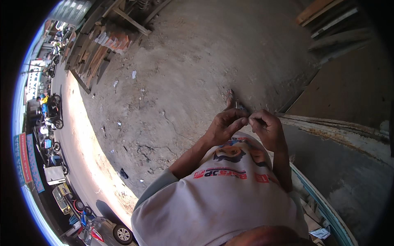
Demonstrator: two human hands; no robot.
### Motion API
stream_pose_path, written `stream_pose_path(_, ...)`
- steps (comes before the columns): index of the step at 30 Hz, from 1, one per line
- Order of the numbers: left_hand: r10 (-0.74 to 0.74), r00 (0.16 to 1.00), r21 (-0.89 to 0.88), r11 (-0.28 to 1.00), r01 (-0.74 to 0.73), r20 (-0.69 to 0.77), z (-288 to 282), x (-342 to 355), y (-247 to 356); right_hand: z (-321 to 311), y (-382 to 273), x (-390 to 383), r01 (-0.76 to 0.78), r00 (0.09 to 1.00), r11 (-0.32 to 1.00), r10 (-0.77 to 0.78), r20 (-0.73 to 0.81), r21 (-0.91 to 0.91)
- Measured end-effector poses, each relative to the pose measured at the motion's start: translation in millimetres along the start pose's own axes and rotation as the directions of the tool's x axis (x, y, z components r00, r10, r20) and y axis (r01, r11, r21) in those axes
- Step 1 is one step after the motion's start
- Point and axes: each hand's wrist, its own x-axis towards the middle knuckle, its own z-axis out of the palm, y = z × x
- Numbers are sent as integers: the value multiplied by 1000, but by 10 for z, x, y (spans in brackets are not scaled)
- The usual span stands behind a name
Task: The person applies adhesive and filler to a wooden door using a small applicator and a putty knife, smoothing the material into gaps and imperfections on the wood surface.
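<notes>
In front of my printed white shirt [213,192], my two hands meet with their fingertips together. The fingers of my left hand [226,126] are bent, with the thumb pressed toward the forefinger. My right hand [267,130] is closed in a pinch right against it. Whatever lies between the fingertips, if anything, is too small or too hidden to name. Beyond the hands, a foot [230,98] shows on the dusty ground [180,74].
Stacked wooden planks [92,61] lie at the far left. More boards [328,18] are at the far right, near a large brown panel [349,90] and pale worn planks [344,135]. Along the road [74,135] at left stand motorbikes [51,112] and a grey car [108,231].
</notes>
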Motion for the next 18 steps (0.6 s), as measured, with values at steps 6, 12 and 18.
stream_pose_path(6,-11,998,65,998,8,57,-423,1387,164,-630,134,1150,-174,982,981,166,-95,-82)
stream_pose_path(12,20,970,188,980,-68,244,-975,2955,730,-1273,312,2356,-230,949,970,204,-241,-83)
stream_pose_path(18,41,956,262,958,-120,290,-1303,4230,1188,-1773,572,3457,-151,921,987,159,-355,49)
